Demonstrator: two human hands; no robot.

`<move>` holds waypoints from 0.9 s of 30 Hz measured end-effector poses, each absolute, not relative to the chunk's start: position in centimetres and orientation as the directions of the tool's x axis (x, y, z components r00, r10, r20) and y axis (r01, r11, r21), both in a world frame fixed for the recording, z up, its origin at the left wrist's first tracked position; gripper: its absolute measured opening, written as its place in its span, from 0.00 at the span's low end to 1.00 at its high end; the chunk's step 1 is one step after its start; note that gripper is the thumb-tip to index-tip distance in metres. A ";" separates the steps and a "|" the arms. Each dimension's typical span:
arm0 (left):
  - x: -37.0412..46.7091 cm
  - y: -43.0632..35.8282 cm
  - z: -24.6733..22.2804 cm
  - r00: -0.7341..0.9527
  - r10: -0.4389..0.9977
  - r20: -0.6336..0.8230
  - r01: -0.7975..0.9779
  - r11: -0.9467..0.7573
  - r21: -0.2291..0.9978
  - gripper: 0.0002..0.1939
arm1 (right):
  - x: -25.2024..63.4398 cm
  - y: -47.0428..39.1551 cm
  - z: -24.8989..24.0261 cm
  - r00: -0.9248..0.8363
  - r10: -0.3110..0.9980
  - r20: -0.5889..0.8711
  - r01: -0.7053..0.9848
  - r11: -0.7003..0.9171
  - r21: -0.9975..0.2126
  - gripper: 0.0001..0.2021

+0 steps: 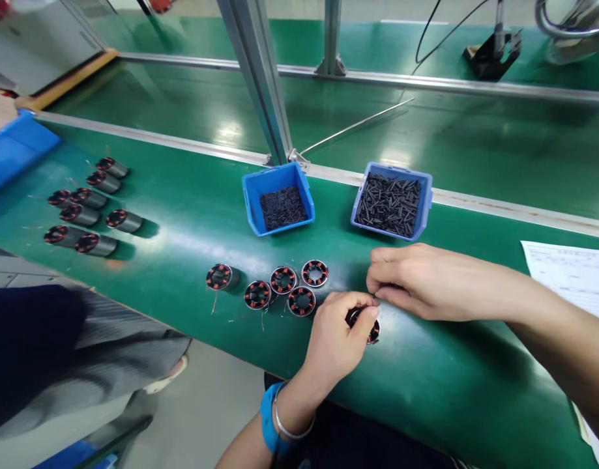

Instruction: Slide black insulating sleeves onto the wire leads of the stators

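Note:
My left hand (334, 335), with a blue band at its wrist, grips a motor stator (374, 333) whose dark ring and copper windings show partly behind the thumb. Close against its far side, my right hand (421, 281) has thumb and fingers pinched together. Something tiny and dark shows at the right fingertips, too small to name. Left of my hands stand several more stators with orange windings and loose wire ends, such as this upright stator (302, 301). One stator (221, 277) stands a little apart from that group.
Behind my hands are a blue bin (278, 221) of fine black pieces and a second bin (423, 208) of larger black tube-like pieces. Several stators (126, 220) lie at the left. A metal post (262, 85) rises behind. Printed paper (573, 273) lies right; a person's leg (118, 339) is left.

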State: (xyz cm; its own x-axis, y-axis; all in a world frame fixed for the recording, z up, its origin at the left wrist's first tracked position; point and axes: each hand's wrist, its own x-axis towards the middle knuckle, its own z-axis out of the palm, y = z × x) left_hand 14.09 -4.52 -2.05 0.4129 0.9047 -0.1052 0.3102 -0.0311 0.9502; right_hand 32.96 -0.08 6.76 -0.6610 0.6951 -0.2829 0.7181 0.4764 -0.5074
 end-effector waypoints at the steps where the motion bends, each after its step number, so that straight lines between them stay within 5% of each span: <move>1: 14.1 -4.5 -2.0 0.414 0.904 -0.106 0.309 -0.031 0.951 0.05 | 32.9 -0.1 6.8 -0.662 0.699 -0.269 0.713 0.479 -0.511 0.08; 9: 14.1 -4.6 -2.2 0.416 0.897 -0.147 0.310 0.012 0.951 0.04 | 32.8 -0.2 6.6 -0.663 0.687 -0.297 0.714 0.463 -0.526 0.07; 12: 13.8 -4.9 -2.5 0.388 0.908 -0.161 0.203 0.086 0.975 0.15 | 33.3 -0.1 6.3 -0.617 0.769 -0.168 0.695 0.432 -0.575 0.04; 16: 13.4 -5.3 -2.9 0.329 0.935 -0.131 0.135 0.091 0.987 0.05 | 33.2 -0.3 5.8 -0.593 0.805 0.021 0.591 0.453 -0.667 0.05; 21: 13.3 -5.4 -3.2 0.293 0.949 -0.117 0.128 0.082 0.988 0.05 | 32.2 -1.0 5.4 -0.654 0.755 0.042 0.510 0.482 -0.713 0.15; 27: 13.5 -5.4 -3.4 0.284 0.954 -0.092 0.113 0.062 0.992 0.05 | 32.0 -1.5 5.0 -0.630 0.771 0.095 0.557 0.534 -0.636 0.11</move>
State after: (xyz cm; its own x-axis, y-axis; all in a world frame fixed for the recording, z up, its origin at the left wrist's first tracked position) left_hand 13.50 -5.39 -3.36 0.2838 0.9545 -0.0917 0.1127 0.0618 0.9917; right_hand 32.01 -1.50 5.05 -0.6303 0.7705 0.0951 0.5571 0.5342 -0.6358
